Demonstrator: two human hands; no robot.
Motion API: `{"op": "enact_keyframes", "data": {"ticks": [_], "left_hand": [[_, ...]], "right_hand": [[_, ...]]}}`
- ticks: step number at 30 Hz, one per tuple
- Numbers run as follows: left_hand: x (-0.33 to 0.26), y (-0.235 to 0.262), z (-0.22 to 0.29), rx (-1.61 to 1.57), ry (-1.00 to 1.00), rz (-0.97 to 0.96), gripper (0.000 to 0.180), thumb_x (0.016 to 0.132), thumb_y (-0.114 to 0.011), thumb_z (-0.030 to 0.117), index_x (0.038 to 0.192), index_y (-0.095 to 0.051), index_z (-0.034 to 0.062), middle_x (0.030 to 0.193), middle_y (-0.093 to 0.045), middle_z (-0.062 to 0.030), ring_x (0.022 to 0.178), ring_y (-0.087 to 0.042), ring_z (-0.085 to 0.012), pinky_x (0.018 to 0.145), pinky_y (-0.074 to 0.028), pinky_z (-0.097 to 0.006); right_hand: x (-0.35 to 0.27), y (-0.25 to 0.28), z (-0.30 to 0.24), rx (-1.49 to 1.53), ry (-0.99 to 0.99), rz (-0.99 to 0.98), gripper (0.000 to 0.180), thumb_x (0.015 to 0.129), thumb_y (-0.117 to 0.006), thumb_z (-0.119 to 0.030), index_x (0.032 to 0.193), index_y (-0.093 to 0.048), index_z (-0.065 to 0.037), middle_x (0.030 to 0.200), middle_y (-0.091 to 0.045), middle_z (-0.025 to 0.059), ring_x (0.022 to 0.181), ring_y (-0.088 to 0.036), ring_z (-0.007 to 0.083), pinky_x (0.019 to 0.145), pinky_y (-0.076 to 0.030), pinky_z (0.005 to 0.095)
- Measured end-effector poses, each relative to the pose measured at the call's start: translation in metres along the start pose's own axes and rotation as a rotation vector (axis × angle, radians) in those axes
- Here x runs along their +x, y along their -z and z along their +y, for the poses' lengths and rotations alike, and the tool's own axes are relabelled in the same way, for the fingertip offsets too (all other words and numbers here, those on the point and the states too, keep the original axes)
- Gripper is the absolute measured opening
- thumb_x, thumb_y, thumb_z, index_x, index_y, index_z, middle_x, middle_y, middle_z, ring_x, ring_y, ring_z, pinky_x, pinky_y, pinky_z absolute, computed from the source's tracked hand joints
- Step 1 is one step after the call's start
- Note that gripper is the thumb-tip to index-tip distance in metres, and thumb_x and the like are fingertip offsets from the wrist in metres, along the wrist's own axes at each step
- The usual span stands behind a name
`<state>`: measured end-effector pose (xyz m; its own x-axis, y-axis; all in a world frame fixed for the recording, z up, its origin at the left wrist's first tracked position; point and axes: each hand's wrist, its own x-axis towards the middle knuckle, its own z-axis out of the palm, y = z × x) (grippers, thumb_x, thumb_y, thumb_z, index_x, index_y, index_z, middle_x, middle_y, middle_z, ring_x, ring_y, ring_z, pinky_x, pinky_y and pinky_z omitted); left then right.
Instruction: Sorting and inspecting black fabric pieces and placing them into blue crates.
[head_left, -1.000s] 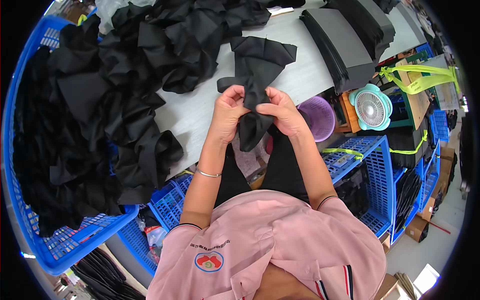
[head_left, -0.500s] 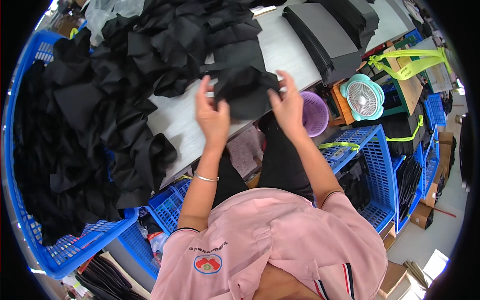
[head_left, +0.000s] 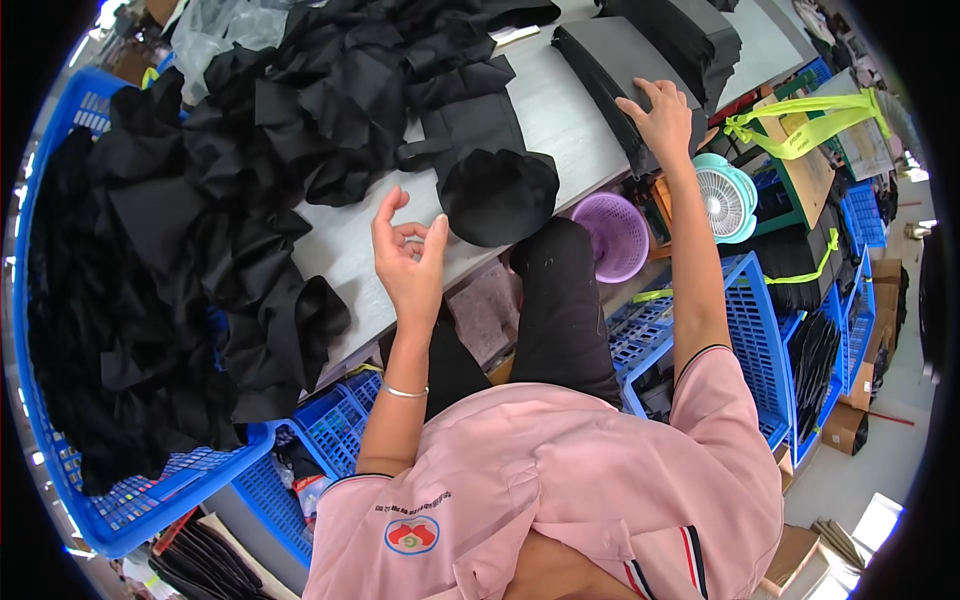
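My left hand (head_left: 408,258) hovers near the table's front edge, fingers loosely curled and apart, holding nothing. Just to its right, a black fabric piece with a rounded end (head_left: 497,197) lies at the edge, partly overhanging, close to my thigh. Over a tall stack of flat black sheets (head_left: 620,60) is my right hand (head_left: 662,125), its fingers spread; whether the fingertips touch the top sheet I cannot tell. Behind the rounded piece, a flat black strip (head_left: 475,125) runs back toward a large heap of crumpled black fabric pieces (head_left: 330,90).
At left, a big blue crate (head_left: 130,525) overflows with black fabric. A purple basket (head_left: 622,238) and a turquoise fan (head_left: 727,200) stand right of the grey table (head_left: 550,110). More blue crates (head_left: 760,330) sit lower right. Clear plastic (head_left: 225,35) lies at the back.
Both hands have left the rounded black piece, which now lies at the table edge. My right hand has moved up and right to the sheet stack; my left has drawn back slightly.
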<state>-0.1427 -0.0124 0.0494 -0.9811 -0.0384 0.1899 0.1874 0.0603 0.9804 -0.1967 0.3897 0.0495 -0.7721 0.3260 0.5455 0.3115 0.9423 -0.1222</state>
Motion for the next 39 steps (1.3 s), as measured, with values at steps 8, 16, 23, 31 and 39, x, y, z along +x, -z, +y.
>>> {"op": "enact_keyframes", "data": {"ticks": [8, 16, 23, 31, 39], "left_hand": [[-0.044, 0.0, 0.006, -0.235, 0.113, -0.226, 0.033, 0.094, -0.065, 0.008, 0.126, -0.061, 0.0014, 0.118, -0.066, -0.0074, 0.086, -0.061, -0.0068, 0.064, -0.047, -0.019], [-0.091, -0.043, -0.023, -0.81, 0.768, -0.758, 0.076, 0.104, -0.032, 0.06, 0.149, -0.04, -0.0006, 0.149, -0.045, -0.0161, 0.132, -0.049, -0.0253, 0.104, -0.047, -0.042], [-0.143, -0.084, -0.053, -0.882, 1.161, -1.015, 0.103, 0.078, -0.042, 0.088, 0.15, -0.036, 0.0146, 0.147, -0.046, -0.006, 0.138, -0.043, -0.0226, 0.117, -0.033, -0.046], [-0.157, -0.079, -0.051, -1.069, 1.149, -0.949, 0.095, 0.076, -0.064, 0.075, 0.141, -0.045, 0.0096, 0.132, -0.057, -0.0135, 0.124, -0.057, -0.0313, 0.11, -0.044, -0.047], [-0.127, -0.048, 0.01, -1.026, 0.927, -0.816, 0.062, 0.085, -0.073, 0.011, 0.14, -0.046, 0.0025, 0.125, -0.063, -0.0134, 0.114, -0.064, -0.0314, 0.103, -0.05, -0.047]], "right_hand": [[-0.001, 0.019, -0.008, 0.17, 0.033, -0.008, 0.023, 0.089, -0.066, -0.03, 0.098, -0.072, -0.009, 0.097, -0.069, 0.0095, 0.094, -0.064, 0.0282, 0.081, -0.051, 0.0394], [-0.186, 0.128, -0.107, -0.138, 0.371, -0.099, 0.013, 0.078, -0.061, -0.007, 0.09, -0.055, -0.007, 0.112, -0.065, 0.0123, 0.087, -0.062, 0.0248, 0.069, -0.052, 0.0339], [-0.264, 0.18, -0.127, 0.288, 0.092, -0.51, 0.012, 0.094, -0.06, -0.011, 0.102, -0.058, -0.002, 0.094, -0.068, 0.0163, 0.08, -0.065, 0.0332, 0.069, -0.054, 0.0422], [-0.289, 0.226, -0.118, 0.92, -0.336, -0.622, 0.015, 0.1, -0.056, -0.014, 0.105, -0.063, -0.002, 0.08, -0.065, 0.016, 0.072, -0.066, 0.0263, 0.069, -0.05, 0.0324], [-0.309, 0.228, -0.109, 0.786, -0.314, -0.444, 0.013, 0.098, -0.06, -0.013, 0.104, -0.062, -0.001, 0.102, -0.064, 0.0124, 0.089, -0.063, 0.0176, 0.075, -0.05, 0.0293]]}}
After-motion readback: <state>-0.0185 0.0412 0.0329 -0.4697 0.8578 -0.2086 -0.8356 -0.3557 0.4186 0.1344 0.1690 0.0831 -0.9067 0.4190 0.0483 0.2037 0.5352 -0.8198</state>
